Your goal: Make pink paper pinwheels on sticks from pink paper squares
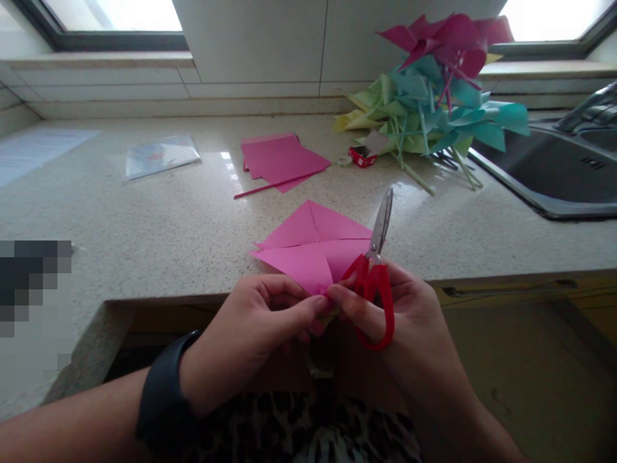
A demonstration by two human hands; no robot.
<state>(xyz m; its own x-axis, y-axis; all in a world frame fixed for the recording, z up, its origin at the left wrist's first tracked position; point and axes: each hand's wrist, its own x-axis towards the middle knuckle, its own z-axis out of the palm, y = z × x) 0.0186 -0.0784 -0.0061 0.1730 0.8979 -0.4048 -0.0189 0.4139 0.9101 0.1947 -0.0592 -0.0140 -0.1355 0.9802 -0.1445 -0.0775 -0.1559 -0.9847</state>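
Pink paper (313, 247), folded along its diagonals so the creases meet near the middle, lies half on the speckled stone surface (159, 225) and half over its front edge, its near corner pinched between both hands. On the left, the left hand (255, 334), a dark band (164, 392) on its wrist, has its grip clenched on that near corner, thumb and forefinger pressed together on the paper. Just beside it, touching at the fingertips, the right hand (414, 321) pinches the same corner while its grip also carries red-handled scissors (376, 276) looped over the fingers; the blades are together and point up and away over the right part of the sheet.

The surface is pale, glossy stone, running back to a tiled ledge under bright windows. At far left a white printed sheet (38, 151) lies flat, and a clear plastic sleeve (161, 156) sits near it. Behind the folded paper, well apart from it, rests a stack of pink sheets (282, 161) with a thin pink stick (274, 185) lying across its front. Further right are a small roll of tape (344, 161) and a little red box (362, 156), then a heap of paper pinwheels (434, 96) in yellow, green, teal and magenta, their sticks spread toward the front. At far right a dark sink (554, 173) is set into the surface, with a tap (588, 106) above it. Nothing lies between the hands and the folded paper.
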